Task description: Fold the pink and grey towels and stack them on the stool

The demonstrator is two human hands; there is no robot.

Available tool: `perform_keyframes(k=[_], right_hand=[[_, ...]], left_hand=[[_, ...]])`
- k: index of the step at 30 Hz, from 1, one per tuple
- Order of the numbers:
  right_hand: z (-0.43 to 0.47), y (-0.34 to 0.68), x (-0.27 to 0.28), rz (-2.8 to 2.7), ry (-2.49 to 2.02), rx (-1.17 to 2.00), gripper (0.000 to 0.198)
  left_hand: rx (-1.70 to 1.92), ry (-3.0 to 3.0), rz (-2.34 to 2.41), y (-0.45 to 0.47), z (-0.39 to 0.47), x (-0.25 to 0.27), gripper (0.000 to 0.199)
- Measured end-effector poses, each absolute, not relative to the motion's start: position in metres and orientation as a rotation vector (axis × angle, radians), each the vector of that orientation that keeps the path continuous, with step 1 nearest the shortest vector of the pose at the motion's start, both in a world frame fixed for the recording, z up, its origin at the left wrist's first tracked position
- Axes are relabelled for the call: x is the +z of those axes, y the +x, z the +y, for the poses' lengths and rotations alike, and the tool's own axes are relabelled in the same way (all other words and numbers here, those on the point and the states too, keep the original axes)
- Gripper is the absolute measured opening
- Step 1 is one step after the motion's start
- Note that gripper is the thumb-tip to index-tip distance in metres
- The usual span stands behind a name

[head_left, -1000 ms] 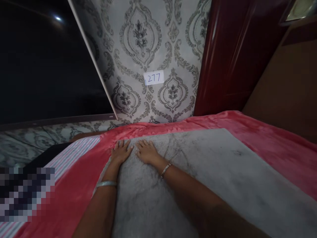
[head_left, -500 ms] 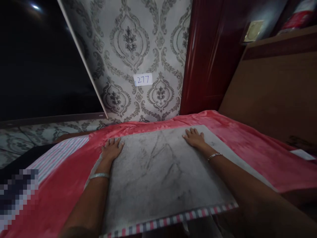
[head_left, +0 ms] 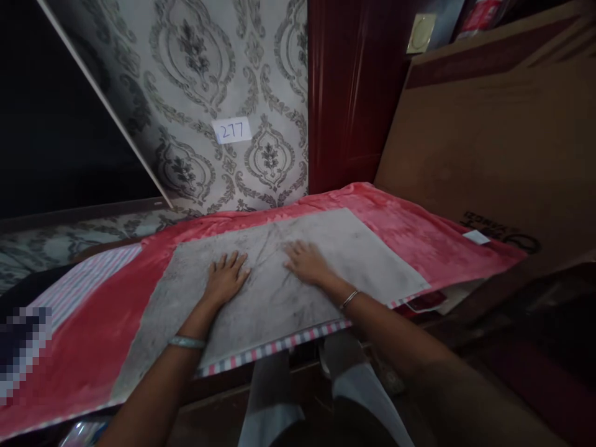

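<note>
A grey plush cloth (head_left: 372,254) lies spread over a pink-red blanket (head_left: 107,298), with dark streaks and creases across its middle. A checked edging in pink, white and grey runs along the near side. My left hand (head_left: 226,277) rests palm down on the grey cloth, left of its middle, fingers spread. To its right, my right hand (head_left: 306,262) also lies flat on the cloth, its fingers slightly blurred. Neither hand grips anything. Each wrist wears a bracelet.
Behind the blanket stands a patterned wall with a "277" paper label (head_left: 231,130). A dark screen (head_left: 69,124) is at the left, a large cardboard box (head_left: 488,136) at the right. Striped fabric (head_left: 93,273) lies at the left. My legs (head_left: 272,397) show below the near edge.
Both hands have come closer together and nearer to me over the grey cloth, the right one moving left. The view has turned right, showing more of the box and my legs.
</note>
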State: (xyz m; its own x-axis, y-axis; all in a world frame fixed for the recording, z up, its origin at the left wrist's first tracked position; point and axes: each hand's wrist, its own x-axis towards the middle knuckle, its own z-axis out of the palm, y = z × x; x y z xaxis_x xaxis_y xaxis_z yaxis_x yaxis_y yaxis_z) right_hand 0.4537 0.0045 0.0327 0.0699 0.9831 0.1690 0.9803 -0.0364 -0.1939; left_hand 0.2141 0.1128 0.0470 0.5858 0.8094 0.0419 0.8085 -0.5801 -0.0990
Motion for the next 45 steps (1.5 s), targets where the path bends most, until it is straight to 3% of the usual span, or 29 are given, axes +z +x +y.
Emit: perform_keyframes(k=[9, 15, 24, 31, 40, 45], right_hand=[[-0.102, 0.612, 0.027, -1.368, -2.66, 0.142, 0.061], [-0.129, 0.615, 0.017, -1.272, -2.741, 0.11, 0.063], [-0.149, 0.593, 0.012, -1.279, -2.696, -0.049, 0.06], [-0.133, 0.504, 0.006, -2.01, -1.93, -0.016, 0.054], [-0.157, 0.48, -0.022, -2.079, -1.638, -0.218, 0.052], [-0.159, 0.477, -0.027, -2.017, -1.561, -0.275, 0.044]], left_hand=[[-0.238, -2.688, -1.251, 0.214, 0.111, 0.04, 0.054], [-0.234, -2.705, -1.153, 0.215, 0.099, 0.054, 0.047], [-0.151, -3.069, -0.712, 0.229, 0.003, 0.03, 0.062], [-0.081, -3.104, -0.635, 0.234, -0.027, 0.031, 0.081], [-0.554, -2.947, -0.411, 0.24, -0.048, -0.002, 0.044], [-0.776, -2.873, -0.278, 0.24, -0.047, -0.013, 0.038]])
